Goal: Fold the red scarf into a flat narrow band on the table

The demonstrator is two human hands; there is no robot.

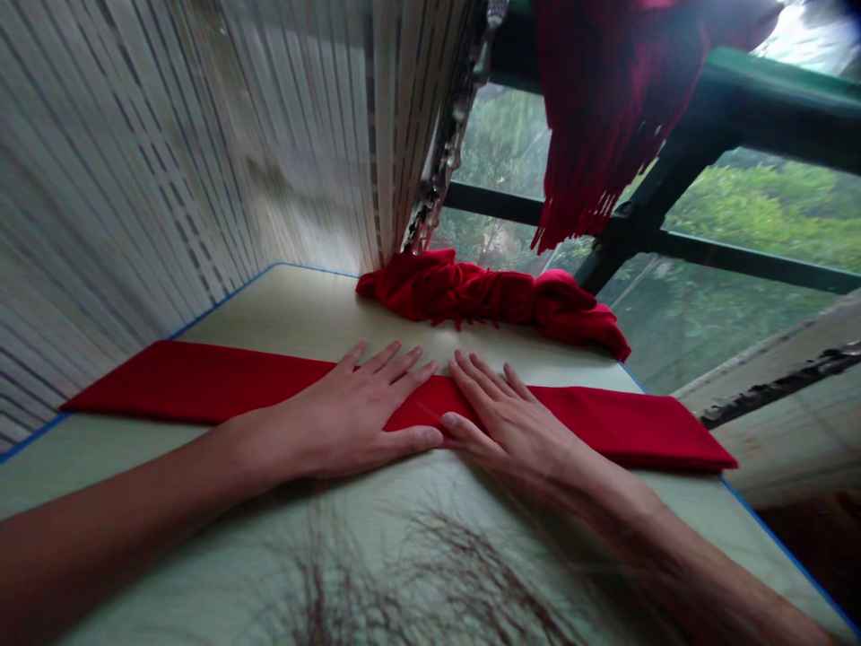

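A red cloth (221, 381), folded into a long flat strip, lies across the pale table from the left edge to the right. My left hand (350, 413) rests palm down on the middle of the strip, fingers spread. Close beside it, my right hand (504, 417) also lies flat on the cloth with its fingers stretched out. The two thumbs almost meet near the strip's front edge. Neither hand grips anything. The cloth directly under both palms is hidden.
A crumpled red fabric with fringe (484, 292) lies along the table's far edge. Red fringed cloth (605, 117) hangs above it before a green-framed window (746, 260). A striped curtain (202, 161) borders the left side. The pale table (248, 305) has blue edging. Hair strands blur the foreground.
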